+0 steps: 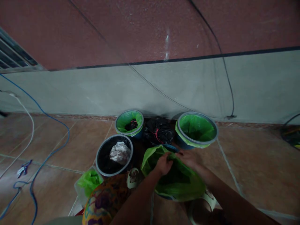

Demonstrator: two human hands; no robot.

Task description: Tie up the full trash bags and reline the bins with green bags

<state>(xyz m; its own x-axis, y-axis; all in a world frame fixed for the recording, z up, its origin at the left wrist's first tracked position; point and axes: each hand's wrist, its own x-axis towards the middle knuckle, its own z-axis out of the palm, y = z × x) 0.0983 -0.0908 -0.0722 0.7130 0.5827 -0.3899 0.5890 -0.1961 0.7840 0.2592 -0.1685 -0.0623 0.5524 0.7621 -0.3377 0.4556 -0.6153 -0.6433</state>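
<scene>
A green plastic bag point(185, 190) lines a blue bin point(170, 147) in front of me, its mouth spread wide. My left hand point(163, 163) is closed on the bag's far edge, fingers curled over the film. Just to the right, my right hand point(187, 157) pinches the same edge near the bin's rim. Both forearms reach over the bag, and the bag covers most of the bin. A bin with a black liner point(100, 159) stands left of my hands, holding crumpled white paper point(120, 153).
Two green-lined bins point(129, 113) point(212, 120) stand by the wall, with a tied black bag point(158, 129) between them. Lower left are a bright green bag point(89, 181) in a clear container, keys point(24, 168) and a blue cable point(63, 125) on the tiles.
</scene>
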